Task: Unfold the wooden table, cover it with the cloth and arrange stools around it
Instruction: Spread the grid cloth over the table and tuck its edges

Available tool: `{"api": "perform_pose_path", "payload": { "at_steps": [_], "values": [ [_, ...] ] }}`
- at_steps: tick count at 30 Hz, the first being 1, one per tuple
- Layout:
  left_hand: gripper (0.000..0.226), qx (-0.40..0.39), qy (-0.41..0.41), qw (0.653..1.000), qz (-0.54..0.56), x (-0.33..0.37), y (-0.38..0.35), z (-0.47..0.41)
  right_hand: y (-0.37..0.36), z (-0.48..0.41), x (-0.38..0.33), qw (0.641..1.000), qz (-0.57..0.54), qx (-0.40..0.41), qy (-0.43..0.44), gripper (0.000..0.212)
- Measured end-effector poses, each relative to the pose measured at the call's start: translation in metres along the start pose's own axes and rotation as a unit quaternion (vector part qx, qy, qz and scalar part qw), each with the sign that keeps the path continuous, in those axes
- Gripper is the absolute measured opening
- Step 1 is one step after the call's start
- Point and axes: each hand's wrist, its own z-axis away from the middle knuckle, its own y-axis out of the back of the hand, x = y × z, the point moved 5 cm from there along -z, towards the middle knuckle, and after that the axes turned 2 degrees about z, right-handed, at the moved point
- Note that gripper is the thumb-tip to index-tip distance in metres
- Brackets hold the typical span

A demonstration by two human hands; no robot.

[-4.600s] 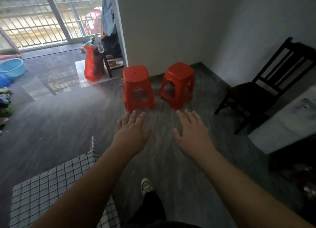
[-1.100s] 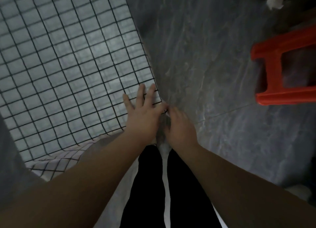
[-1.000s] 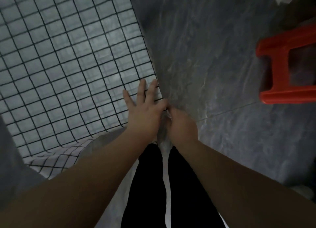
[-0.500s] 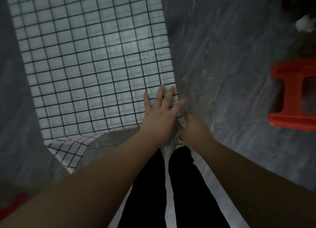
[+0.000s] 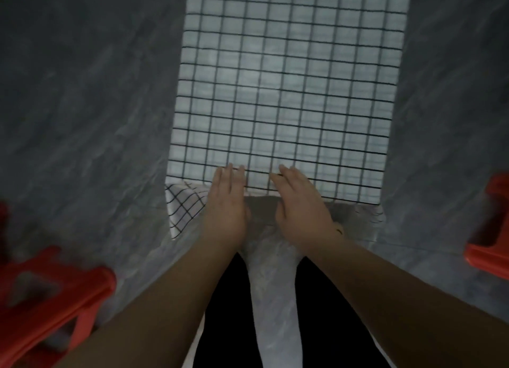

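I see the white, black-gridded cloth (image 5: 289, 92) lying flat over the table, which it hides. Its hem droops past the table's near edge, with a flap hanging at the near left corner. One red stool (image 5: 41, 307) stands off that corner and another red stool (image 5: 490, 229) off the near right.

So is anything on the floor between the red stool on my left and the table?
Nothing visible: only bare grey floor lies between the left red stool and the left edge of the checked cloth.
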Motion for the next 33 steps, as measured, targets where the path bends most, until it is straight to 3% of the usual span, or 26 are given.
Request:
{"api": "perform_pose_path", "payload": {
  "at_steps": [4,7,9,14,16,20,22,24,26,31,33],
  "values": [
    [0.074,0.071,0.114,0.99,0.047,-0.09,0.037,0.007,-0.029,-0.033,-0.065,0.999,0.006,-0.002,0.041,0.056],
    [0.073,0.101,0.15,0.979,0.095,-0.151,0.05,0.016,-0.05,-0.054,-0.109,0.997,0.0,-0.006,0.075,0.056],
    [0.079,0.058,0.192,0.969,0.141,-0.192,0.04,0.021,-0.063,-0.067,-0.13,0.996,-0.008,-0.013,0.091,0.055],
    [0.088,-0.126,0.303,0.906,0.268,-0.263,-0.005,0.023,-0.085,-0.097,-0.153,0.99,-0.011,-0.013,0.139,0.054],
    [0.084,-0.168,0.349,0.855,0.345,-0.277,-0.019,0.025,-0.093,-0.103,-0.152,0.988,0.008,-0.018,0.15,0.054],
    [0.058,-0.224,0.444,0.662,0.561,-0.284,-0.044,0.038,-0.102,-0.105,-0.144,0.985,0.031,-0.023,0.167,0.051],
    [0.053,-0.232,0.468,0.586,0.62,-0.285,-0.054,0.044,-0.103,-0.105,-0.141,0.985,0.032,-0.028,0.166,0.051],
    [0.05,-0.254,0.47,0.565,0.628,-0.286,-0.061,0.052,-0.105,-0.104,-0.141,0.985,0.041,-0.037,0.163,0.052],
    [0.034,-0.254,0.463,0.558,0.64,-0.287,-0.064,0.06,-0.104,-0.105,-0.141,0.984,0.045,-0.045,0.166,0.054],
    [0.02,-0.112,0.423,0.487,0.756,-0.288,-0.042,0.072,-0.101,-0.105,-0.142,0.982,0.048,-0.074,0.166,0.057],
    [0.02,-0.05,0.411,0.484,0.771,-0.297,-0.032,0.071,-0.099,-0.105,-0.145,0.981,0.052,-0.082,0.169,0.056]
  ]
}}
